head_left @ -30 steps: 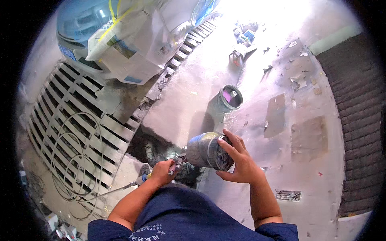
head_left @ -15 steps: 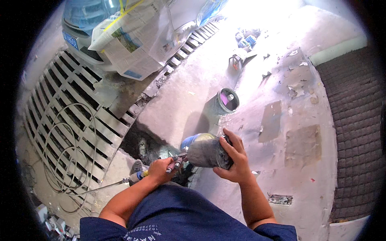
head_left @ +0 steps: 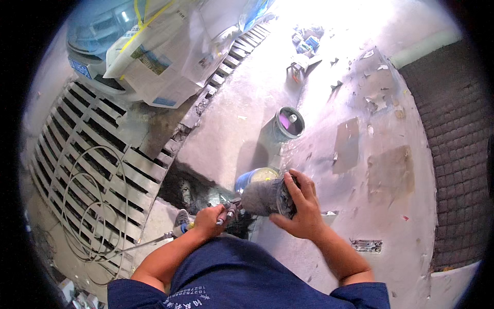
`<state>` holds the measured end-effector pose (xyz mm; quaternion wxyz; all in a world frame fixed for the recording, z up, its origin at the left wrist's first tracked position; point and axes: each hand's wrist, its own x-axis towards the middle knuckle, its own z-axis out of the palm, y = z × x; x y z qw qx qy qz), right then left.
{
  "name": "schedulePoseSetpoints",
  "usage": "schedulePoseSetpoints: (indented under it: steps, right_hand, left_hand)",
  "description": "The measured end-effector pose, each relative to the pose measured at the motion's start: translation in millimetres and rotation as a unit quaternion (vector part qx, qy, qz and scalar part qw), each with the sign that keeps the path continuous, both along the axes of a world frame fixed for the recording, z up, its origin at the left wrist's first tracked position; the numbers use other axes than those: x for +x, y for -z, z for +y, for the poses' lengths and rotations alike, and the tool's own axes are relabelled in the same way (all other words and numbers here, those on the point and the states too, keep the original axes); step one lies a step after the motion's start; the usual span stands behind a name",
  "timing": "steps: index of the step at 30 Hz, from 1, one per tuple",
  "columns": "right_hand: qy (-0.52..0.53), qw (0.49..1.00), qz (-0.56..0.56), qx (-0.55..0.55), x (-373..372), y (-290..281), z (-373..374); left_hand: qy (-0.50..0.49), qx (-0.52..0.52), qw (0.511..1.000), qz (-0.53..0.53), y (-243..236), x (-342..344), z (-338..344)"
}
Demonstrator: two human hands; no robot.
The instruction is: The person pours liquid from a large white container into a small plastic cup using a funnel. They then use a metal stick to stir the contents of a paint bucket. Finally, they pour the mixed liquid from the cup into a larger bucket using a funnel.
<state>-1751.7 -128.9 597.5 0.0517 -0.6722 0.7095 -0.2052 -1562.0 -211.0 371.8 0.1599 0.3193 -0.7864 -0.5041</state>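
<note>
Near the middle, my left hand (head_left: 208,222) is closed around the handle of a spray gun (head_left: 231,210). A hose runs from the gun down to the left. Attached to the gun, a large dark grey, paint-stained cup (head_left: 261,197) lies tilted on its side, pointing right. My right hand (head_left: 303,208) grips the cup's far end, with fingers over the top and thumb below. The palm and cup hide most of that end. Just behind the cup stands a blue can (head_left: 248,180) with a yellowish top, partly covered by it.
A grey bucket (head_left: 289,123) holding something purple stands ahead. A slatted floor grate (head_left: 92,149) with a coiled hose (head_left: 82,177) lies left, beside a broken floor pit (head_left: 180,188). Beyond is a car (head_left: 100,31) masked with newspaper (head_left: 164,62). A quilted dark cover (head_left: 458,154) lines the right.
The view has shifted slightly. My right hand has turned a little on the cup's end, its thumb reaching farther along underneath. My left hand keeps its grip on the spray gun.
</note>
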Motion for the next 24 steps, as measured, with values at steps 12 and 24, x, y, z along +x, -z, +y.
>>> schedulePoseSetpoints:
  steps: [12, 24]
  right_hand:
    - [-0.206, 0.976, 0.06, -0.04, -12.6, -9.4, -6.9]
    - [0.184, 0.982, -0.033, -0.009, 2.7, 3.2, -24.8]
  left_hand:
    - [0.024, -0.064, 0.997, -0.037, -16.4, 11.3, -13.7]
    - [-0.106, -0.165, 0.98, 0.044, -5.8, -30.7, -14.7]
